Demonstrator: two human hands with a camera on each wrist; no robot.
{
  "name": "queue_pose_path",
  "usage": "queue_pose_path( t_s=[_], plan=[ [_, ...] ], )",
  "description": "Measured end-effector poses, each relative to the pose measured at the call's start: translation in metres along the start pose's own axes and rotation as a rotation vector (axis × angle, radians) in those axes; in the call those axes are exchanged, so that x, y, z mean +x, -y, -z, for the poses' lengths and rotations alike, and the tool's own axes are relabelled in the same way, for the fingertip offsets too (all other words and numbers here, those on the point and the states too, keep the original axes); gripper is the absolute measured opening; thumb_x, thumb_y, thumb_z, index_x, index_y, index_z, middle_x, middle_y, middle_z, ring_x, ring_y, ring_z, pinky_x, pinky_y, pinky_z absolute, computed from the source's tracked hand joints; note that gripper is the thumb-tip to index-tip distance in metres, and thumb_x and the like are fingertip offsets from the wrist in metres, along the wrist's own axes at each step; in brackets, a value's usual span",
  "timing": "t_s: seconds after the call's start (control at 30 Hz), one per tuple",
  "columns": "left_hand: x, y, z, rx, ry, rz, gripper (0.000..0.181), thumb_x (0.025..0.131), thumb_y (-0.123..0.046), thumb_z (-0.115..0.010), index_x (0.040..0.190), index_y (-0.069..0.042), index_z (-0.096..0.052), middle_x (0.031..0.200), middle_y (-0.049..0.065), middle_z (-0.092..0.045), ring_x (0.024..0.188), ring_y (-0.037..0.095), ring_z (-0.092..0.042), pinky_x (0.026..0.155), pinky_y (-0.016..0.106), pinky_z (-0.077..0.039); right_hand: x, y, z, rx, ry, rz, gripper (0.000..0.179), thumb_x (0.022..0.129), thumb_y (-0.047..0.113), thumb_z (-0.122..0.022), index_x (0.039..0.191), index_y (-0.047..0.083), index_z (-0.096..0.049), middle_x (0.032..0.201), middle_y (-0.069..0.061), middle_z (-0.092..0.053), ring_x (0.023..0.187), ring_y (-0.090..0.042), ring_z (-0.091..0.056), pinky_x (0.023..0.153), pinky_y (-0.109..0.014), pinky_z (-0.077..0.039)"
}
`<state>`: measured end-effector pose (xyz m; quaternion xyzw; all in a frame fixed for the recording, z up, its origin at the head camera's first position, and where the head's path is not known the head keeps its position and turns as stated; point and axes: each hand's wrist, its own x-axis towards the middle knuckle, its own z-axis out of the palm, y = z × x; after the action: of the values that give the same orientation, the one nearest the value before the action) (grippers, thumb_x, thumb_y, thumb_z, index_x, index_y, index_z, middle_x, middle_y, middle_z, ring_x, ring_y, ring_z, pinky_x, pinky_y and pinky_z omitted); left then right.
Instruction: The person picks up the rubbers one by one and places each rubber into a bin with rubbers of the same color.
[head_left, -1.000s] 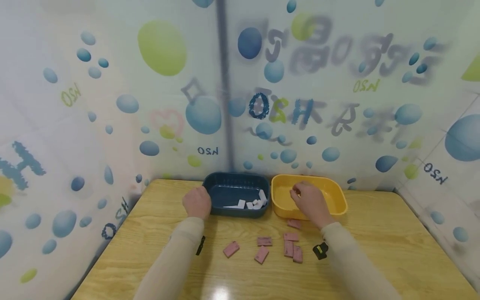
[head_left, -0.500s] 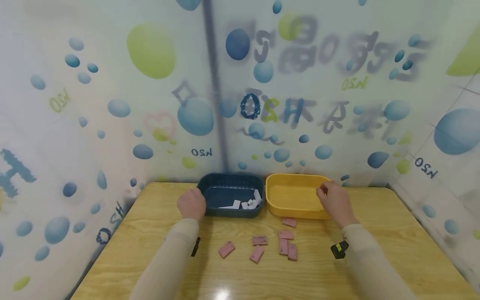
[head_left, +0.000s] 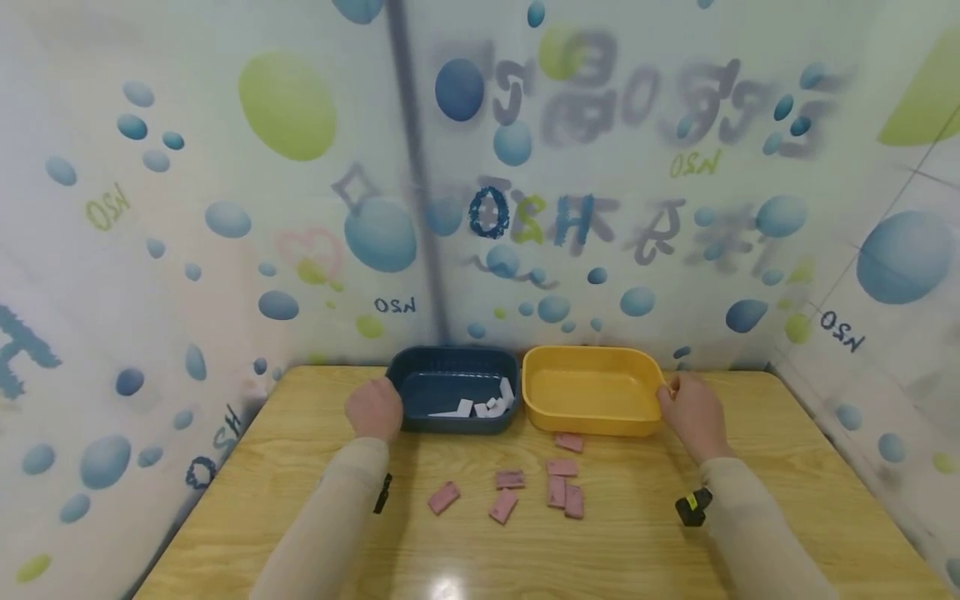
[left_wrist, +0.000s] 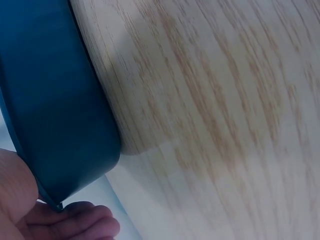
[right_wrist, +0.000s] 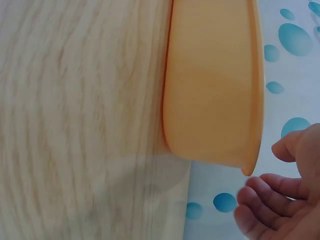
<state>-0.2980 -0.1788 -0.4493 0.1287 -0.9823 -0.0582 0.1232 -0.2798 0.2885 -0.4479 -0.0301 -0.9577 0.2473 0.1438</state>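
Observation:
My left hand (head_left: 374, 409) grips the left end of a dark blue plastic basket (head_left: 453, 423); in the left wrist view, the basket's rim corner (left_wrist: 56, 202) lies between thumb and curled fingers. Several white pieces (head_left: 496, 407) lie in the basket's right part. My right hand (head_left: 693, 414) is at the right end of a yellow plastic basket (head_left: 592, 425). Seen from the right wrist, thumb and fingers (right_wrist: 265, 205) are parted, with the fingertips just beside the rim corner. No objects show inside the yellow basket.
Several pink rectangular blocks (head_left: 503, 505) lie scattered on the wooden table (head_left: 615, 542) in front of the baskets, one (head_left: 568, 442) close to the yellow basket. Behind the table stands a wall (head_left: 600, 125) with blue and green bubble prints.
My right hand has moved from over the yellow basket to its right end. The left hand stays at the blue basket. The whole head view has shifted slightly.

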Motion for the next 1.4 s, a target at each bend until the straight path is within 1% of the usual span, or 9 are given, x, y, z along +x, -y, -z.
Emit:
queue_pose_path(
  t_s=[0.2, 0.4, 0.53, 0.67, 0.77, 1.03, 1.17, 1.33, 1.4],
  plan=[
    [-0.001, -0.001, 0.000, -0.007, 0.008, 0.009, 0.033, 0.101, -0.009, -0.052, 0.071, -0.002, -0.064, 0.068, 0.015, -0.067, 0.060, 0.026, -0.067, 0.045, 0.038, -0.048, 0.001, -0.006, 0.004, 0.009, 0.164, -0.096, 0.035, 0.104, 0.021, -0.051, 0.094, -0.010, -0.064, 0.077, -0.015, -0.061, 0.070, -0.027, -0.056, 0.061, -0.034, -0.048],
    [-0.002, 0.004, -0.003, -0.053, -0.014, 0.016, 0.034, 0.099, -0.007, -0.052, 0.069, -0.002, -0.065, 0.068, 0.016, -0.067, 0.060, 0.027, -0.067, 0.044, 0.039, -0.048, 0.000, -0.013, 0.000, 0.029, 0.213, -0.082, 0.039, 0.105, 0.021, -0.048, 0.073, 0.001, -0.059, 0.064, -0.007, -0.051, 0.062, -0.022, -0.049, 0.058, -0.032, -0.040],
    [-0.003, 0.009, -0.004, -0.094, 0.019, 0.022, 0.031, 0.097, -0.006, -0.053, 0.069, 0.000, -0.065, 0.068, 0.017, -0.068, 0.061, 0.028, -0.067, 0.045, 0.041, -0.049, -0.002, -0.015, -0.004, 0.021, 0.239, -0.082, 0.041, 0.105, 0.020, -0.047, 0.066, 0.006, -0.052, 0.061, -0.004, -0.045, 0.059, -0.020, -0.045, 0.057, -0.031, -0.036],
    [-0.005, 0.016, -0.001, -0.120, 0.045, 0.009, 0.033, 0.099, -0.010, -0.054, 0.070, 0.002, -0.064, 0.070, 0.020, -0.067, 0.063, 0.031, -0.068, 0.048, 0.045, -0.052, -0.002, -0.015, -0.009, 0.032, 0.231, -0.110, 0.040, 0.105, 0.020, -0.044, 0.068, 0.007, -0.053, 0.063, -0.005, -0.045, 0.061, -0.021, -0.046, 0.059, -0.032, -0.036],
    [-0.009, 0.019, 0.005, -0.156, 0.054, -0.006, 0.040, 0.101, -0.017, -0.054, 0.068, 0.004, -0.063, 0.071, 0.022, -0.067, 0.065, 0.035, -0.069, 0.051, 0.048, -0.054, -0.002, -0.015, -0.013, 0.033, 0.208, -0.122, 0.041, 0.105, 0.020, -0.043, 0.068, 0.006, -0.054, 0.064, -0.006, -0.046, 0.063, -0.023, -0.047, 0.060, -0.032, -0.036],
    [-0.022, 0.022, 0.020, -0.194, 0.120, -0.069, 0.053, 0.106, -0.025, -0.051, 0.057, -0.005, -0.054, 0.063, 0.015, -0.061, 0.060, 0.030, -0.062, 0.054, 0.046, -0.052, -0.003, -0.018, -0.017, 0.011, 0.161, -0.159, 0.044, 0.105, 0.021, -0.043, 0.066, 0.005, -0.055, 0.062, -0.005, -0.048, 0.060, -0.022, -0.047, 0.057, -0.031, -0.036],
    [-0.028, 0.024, 0.023, -0.211, 0.125, -0.089, 0.051, 0.105, -0.024, -0.050, 0.058, -0.005, -0.052, 0.063, 0.016, -0.060, 0.058, 0.029, -0.060, 0.055, 0.046, -0.052, -0.004, -0.016, -0.016, -0.015, 0.148, -0.160, 0.046, 0.105, 0.021, -0.043, 0.062, 0.007, -0.052, 0.059, -0.005, -0.046, 0.058, -0.022, -0.046, 0.056, -0.031, -0.035],
    [-0.038, 0.026, 0.028, -0.227, 0.122, -0.105, 0.046, 0.103, -0.021, -0.052, 0.062, -0.001, -0.056, 0.069, 0.022, -0.064, 0.064, 0.034, -0.065, 0.058, 0.051, -0.053, -0.002, -0.015, -0.016, -0.038, 0.123, -0.135, 0.045, 0.103, 0.019, -0.043, 0.059, 0.008, -0.047, 0.058, -0.004, -0.044, 0.056, -0.021, -0.043, 0.054, -0.031, -0.033],
    [-0.042, 0.026, 0.029, -0.219, 0.119, -0.122, 0.046, 0.102, -0.021, -0.051, 0.061, -0.002, -0.055, 0.068, 0.020, -0.064, 0.063, 0.034, -0.064, 0.058, 0.051, -0.053, -0.001, -0.015, -0.018, -0.044, 0.114, -0.123, 0.044, 0.102, 0.018, -0.043, 0.059, 0.008, -0.047, 0.058, -0.005, -0.045, 0.056, -0.021, -0.043, 0.054, -0.031, -0.034]
  ],
)
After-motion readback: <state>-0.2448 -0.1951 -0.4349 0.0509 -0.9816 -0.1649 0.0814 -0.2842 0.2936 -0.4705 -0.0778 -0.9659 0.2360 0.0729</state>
